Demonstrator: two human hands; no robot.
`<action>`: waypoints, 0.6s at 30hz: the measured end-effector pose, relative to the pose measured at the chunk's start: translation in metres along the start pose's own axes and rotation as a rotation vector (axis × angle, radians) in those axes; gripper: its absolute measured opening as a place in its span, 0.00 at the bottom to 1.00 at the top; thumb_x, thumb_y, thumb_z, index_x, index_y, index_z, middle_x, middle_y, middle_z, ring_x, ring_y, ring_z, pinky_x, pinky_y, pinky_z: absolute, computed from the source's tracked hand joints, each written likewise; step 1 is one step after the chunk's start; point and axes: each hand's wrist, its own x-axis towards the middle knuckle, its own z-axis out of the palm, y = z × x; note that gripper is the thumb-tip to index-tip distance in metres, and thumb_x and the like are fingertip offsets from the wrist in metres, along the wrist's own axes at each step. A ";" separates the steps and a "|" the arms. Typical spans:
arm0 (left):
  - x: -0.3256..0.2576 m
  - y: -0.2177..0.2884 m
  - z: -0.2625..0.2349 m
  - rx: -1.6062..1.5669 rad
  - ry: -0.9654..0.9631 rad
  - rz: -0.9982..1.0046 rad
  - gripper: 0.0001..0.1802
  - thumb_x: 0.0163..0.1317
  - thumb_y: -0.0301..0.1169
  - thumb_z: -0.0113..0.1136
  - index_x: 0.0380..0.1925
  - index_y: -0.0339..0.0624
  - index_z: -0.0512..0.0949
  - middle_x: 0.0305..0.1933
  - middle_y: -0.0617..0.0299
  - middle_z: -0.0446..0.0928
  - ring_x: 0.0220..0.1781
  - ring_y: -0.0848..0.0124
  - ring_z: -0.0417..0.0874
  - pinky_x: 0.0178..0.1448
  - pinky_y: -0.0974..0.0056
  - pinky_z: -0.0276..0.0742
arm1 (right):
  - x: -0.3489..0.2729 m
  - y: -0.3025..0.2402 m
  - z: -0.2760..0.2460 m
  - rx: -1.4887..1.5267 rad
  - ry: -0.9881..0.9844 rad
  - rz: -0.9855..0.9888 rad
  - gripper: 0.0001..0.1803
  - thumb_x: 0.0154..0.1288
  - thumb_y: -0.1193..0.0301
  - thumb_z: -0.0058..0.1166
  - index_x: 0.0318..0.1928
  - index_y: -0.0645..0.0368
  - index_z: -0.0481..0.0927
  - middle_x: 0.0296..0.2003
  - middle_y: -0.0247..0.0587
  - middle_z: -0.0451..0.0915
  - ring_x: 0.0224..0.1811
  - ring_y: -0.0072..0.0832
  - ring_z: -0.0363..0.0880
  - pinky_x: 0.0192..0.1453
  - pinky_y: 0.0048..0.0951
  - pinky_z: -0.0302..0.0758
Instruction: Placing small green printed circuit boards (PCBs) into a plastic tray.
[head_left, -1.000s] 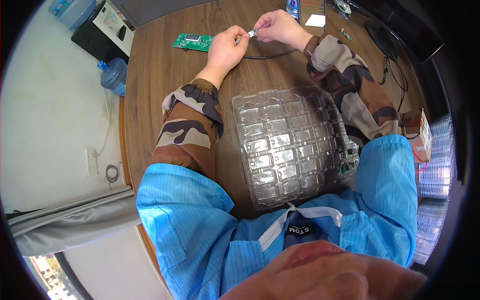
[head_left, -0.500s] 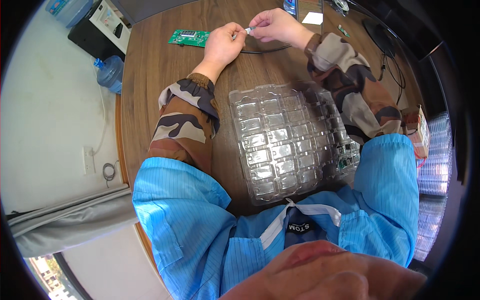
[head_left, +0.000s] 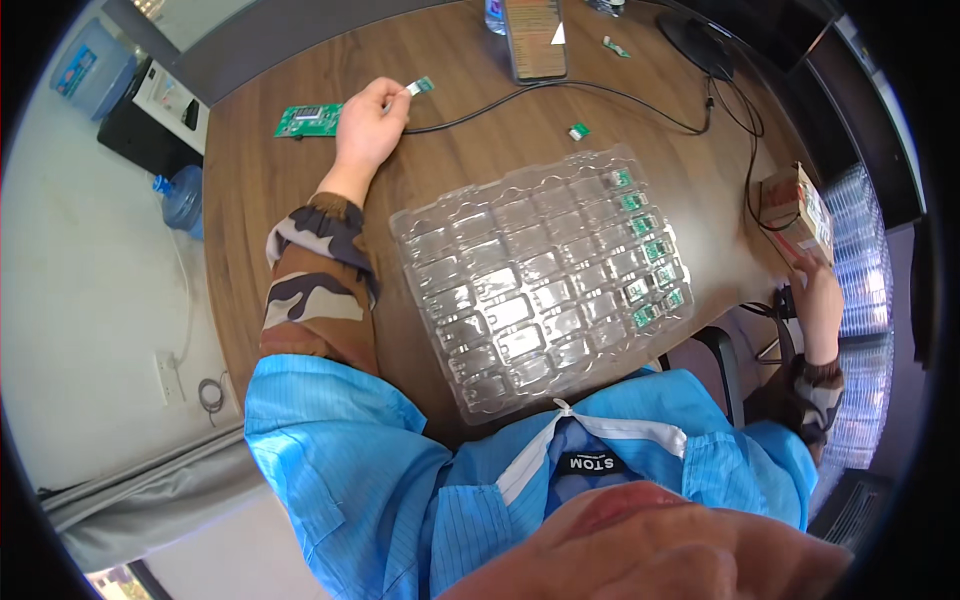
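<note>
My left hand (head_left: 372, 122) is closed, its thumb and fingers pinching a small green circuit board (head_left: 424, 85) with a white part by the fingertips. A black cable (head_left: 470, 117) runs from beside that hand to the right; whether it joins the small board is hidden. Left of the hand, a larger green circuit board (head_left: 312, 120) with a small display lies on the table, partly covered by the hand. At the far right my right hand (head_left: 819, 305) is low beside a cardboard box (head_left: 797, 205), fingers apart and reaching to its near side, with nothing visible in them.
A clear plastic tray (head_left: 505, 215) fills the table's middle, several small green boards (head_left: 641, 226) in its right pockets. Another small board (head_left: 579, 131) lies behind it. A propped phone (head_left: 536, 45), a monitor stand (head_left: 694, 42) and stacked clear trays (head_left: 858, 300) stand around.
My right hand has left the left hand and moved down right to the cardboard box. The left hand keeps its pinch. The view has shifted, showing more of the table's right side.
</note>
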 end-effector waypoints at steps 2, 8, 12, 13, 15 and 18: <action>0.000 0.004 0.000 -0.004 -0.007 -0.021 0.08 0.56 0.33 0.52 0.25 0.40 0.75 0.17 0.69 0.73 0.18 0.75 0.69 0.26 0.72 0.64 | -0.026 0.018 0.013 -0.177 0.046 0.044 0.13 0.52 0.76 0.53 0.42 0.60 0.76 0.38 0.44 0.74 0.29 0.43 0.76 0.35 0.34 0.73; -0.002 0.003 0.000 0.010 -0.021 -0.007 0.08 0.57 0.32 0.52 0.26 0.40 0.75 0.16 0.70 0.72 0.18 0.77 0.67 0.26 0.73 0.63 | -0.032 0.035 0.055 -0.238 -0.058 0.154 0.18 0.50 0.77 0.52 0.46 0.58 0.73 0.42 0.43 0.72 0.30 0.44 0.76 0.33 0.38 0.74; -0.005 0.003 -0.001 0.030 -0.014 -0.019 0.07 0.57 0.31 0.52 0.26 0.40 0.75 0.16 0.70 0.71 0.18 0.78 0.66 0.25 0.74 0.62 | -0.025 0.040 0.074 -0.262 -0.052 0.150 0.14 0.53 0.78 0.47 0.42 0.62 0.72 0.40 0.46 0.72 0.30 0.47 0.76 0.33 0.41 0.74; -0.006 0.002 0.000 0.028 -0.014 -0.019 0.07 0.57 0.31 0.52 0.26 0.40 0.75 0.16 0.70 0.71 0.18 0.78 0.66 0.25 0.74 0.62 | -0.026 0.047 0.081 -0.264 -0.053 0.151 0.14 0.53 0.78 0.47 0.42 0.62 0.72 0.40 0.46 0.72 0.30 0.47 0.76 0.33 0.41 0.74; -0.006 -0.001 0.001 0.020 -0.025 -0.014 0.08 0.57 0.31 0.51 0.26 0.40 0.75 0.16 0.70 0.71 0.18 0.78 0.66 0.25 0.74 0.62 | -0.028 0.072 0.102 -0.288 -0.067 0.169 0.11 0.54 0.79 0.44 0.40 0.63 0.70 0.39 0.48 0.72 0.29 0.48 0.76 0.33 0.42 0.74; -0.005 -0.001 -0.001 0.025 -0.026 -0.013 0.08 0.57 0.32 0.51 0.26 0.40 0.75 0.17 0.70 0.72 0.18 0.77 0.66 0.25 0.74 0.62 | -0.024 0.086 0.116 -0.302 -0.079 0.174 0.09 0.55 0.80 0.41 0.38 0.64 0.69 0.38 0.49 0.71 0.29 0.48 0.75 0.33 0.43 0.74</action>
